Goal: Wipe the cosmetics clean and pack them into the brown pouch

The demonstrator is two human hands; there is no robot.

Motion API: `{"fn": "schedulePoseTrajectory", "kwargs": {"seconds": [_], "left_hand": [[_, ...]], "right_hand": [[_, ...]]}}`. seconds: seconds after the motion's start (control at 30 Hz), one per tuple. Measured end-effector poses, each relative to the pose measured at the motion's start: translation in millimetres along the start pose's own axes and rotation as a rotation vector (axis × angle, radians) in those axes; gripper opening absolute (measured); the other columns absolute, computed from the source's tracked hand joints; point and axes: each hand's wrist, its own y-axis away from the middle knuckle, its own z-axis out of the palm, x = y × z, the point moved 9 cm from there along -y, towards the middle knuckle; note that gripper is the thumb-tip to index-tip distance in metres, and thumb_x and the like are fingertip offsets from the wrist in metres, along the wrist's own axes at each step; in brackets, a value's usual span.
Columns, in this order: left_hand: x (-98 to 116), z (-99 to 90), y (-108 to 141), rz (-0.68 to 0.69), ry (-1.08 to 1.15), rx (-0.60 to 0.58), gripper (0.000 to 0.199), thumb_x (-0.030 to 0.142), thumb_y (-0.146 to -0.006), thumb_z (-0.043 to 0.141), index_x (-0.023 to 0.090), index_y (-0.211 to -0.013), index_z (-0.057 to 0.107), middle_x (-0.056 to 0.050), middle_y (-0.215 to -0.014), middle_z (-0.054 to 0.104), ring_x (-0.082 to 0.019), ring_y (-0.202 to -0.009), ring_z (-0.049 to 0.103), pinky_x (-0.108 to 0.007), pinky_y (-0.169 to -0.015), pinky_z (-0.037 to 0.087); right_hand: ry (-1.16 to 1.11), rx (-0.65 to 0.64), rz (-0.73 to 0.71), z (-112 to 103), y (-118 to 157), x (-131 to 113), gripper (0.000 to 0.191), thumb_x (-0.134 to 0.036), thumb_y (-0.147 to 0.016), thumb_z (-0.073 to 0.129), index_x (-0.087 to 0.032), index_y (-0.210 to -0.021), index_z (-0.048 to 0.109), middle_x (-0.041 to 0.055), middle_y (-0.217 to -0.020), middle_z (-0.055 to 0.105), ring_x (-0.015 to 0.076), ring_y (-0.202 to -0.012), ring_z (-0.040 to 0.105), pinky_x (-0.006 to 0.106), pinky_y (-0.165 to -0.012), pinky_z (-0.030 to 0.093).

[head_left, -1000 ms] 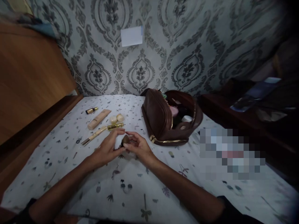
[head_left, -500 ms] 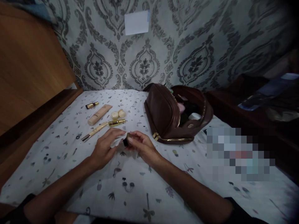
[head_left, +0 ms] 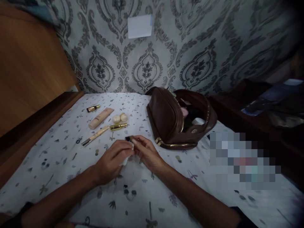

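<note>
My left hand (head_left: 114,160) is closed on a white wipe (head_left: 126,159), which it presses near a small dark item (head_left: 129,138). That item, with a black end, is pinched in the fingers of my right hand (head_left: 148,152); most of it is hidden. Beyond my left hand lie a gold tube (head_left: 118,126), a slim beige tube with a silver cap (head_left: 96,136), a larger beige tube (head_left: 101,118), two small cream-coloured round pots (head_left: 120,118) and a black and gold lipstick-like tube (head_left: 93,108).
An open brown bag (head_left: 166,117) with items inside stands right of centre on the patterned sheet (head_left: 152,190). A blurred-out patch (head_left: 244,161) covers something at right. Wooden furniture (head_left: 30,63) borders the left, a patterned wall (head_left: 147,63) the back.
My left hand has moved slightly down and nearer me with the wipe. The dark item has turned in my right hand, its black end now pointing away to the upper left.
</note>
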Motion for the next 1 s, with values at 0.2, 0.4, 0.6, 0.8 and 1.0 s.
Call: {"fn": "schedulePoseTrajectory", "kwargs": {"seconds": [0.2, 0.4, 0.6, 0.8, 1.0], "left_hand": [[-42, -8.7, 1, -0.350, 0.170, -0.026, 0.017, 0.017, -0.098, 0.051, 0.020, -0.110, 0.062, -0.008, -0.106, 0.066, -0.021, -0.103, 0.063, -0.034, -0.089, 0.052], [-72, -0.3, 15, -0.690, 0.358, -0.055, 0.028, 0.041, -0.101, 0.048, 0.021, -0.114, 0.062, -0.007, -0.108, 0.067, -0.023, -0.101, 0.063, -0.035, -0.091, 0.050], [-78, 13.6, 28, -0.802, 0.422, -0.083, 0.061, 0.050, -0.076, 0.080, 0.022, -0.124, 0.055, -0.007, -0.116, 0.063, -0.028, -0.108, 0.061, -0.038, -0.092, 0.049], [-78, 12.7, 27, -0.840, 0.375, -0.085, 0.043, 0.045, -0.078, 0.078, 0.020, -0.109, 0.061, -0.004, -0.102, 0.067, -0.025, -0.095, 0.063, -0.034, -0.082, 0.048], [-81, 9.2, 31, -0.890, 0.321, -0.065, 0.035, 0.042, -0.076, 0.078, 0.019, -0.097, 0.062, 0.000, -0.089, 0.068, -0.021, -0.082, 0.063, -0.030, -0.073, 0.046]], "right_hand": [[0.087, -0.193, 0.023, 17, 7, 3, 0.044, -0.034, -0.065, 0.091, -0.021, -0.101, 0.070, -0.0025, -0.089, 0.068, 0.0126, -0.072, 0.068, 0.028, -0.072, 0.056], [-0.033, -0.173, 0.067, 19, 10, 0, 0.038, -0.032, -0.065, 0.090, -0.023, -0.095, 0.069, -0.0016, -0.096, 0.068, 0.0159, -0.080, 0.071, 0.031, -0.077, 0.059], [-0.089, -0.146, 0.078, 18, 9, -6, 0.033, -0.035, -0.071, 0.088, -0.020, -0.094, 0.070, 0.0007, -0.092, 0.071, 0.0135, -0.081, 0.068, 0.024, -0.074, 0.057], [-0.063, -0.162, 0.081, 19, 10, -4, 0.036, -0.039, -0.070, 0.088, -0.024, -0.099, 0.072, -0.0004, -0.091, 0.071, 0.0118, -0.079, 0.065, 0.022, -0.070, 0.053], [0.047, -0.135, 0.026, 12, 7, -6, 0.045, -0.041, -0.070, 0.088, -0.026, -0.110, 0.075, 0.0016, -0.093, 0.070, 0.0122, -0.074, 0.059, 0.023, -0.063, 0.049]]}}
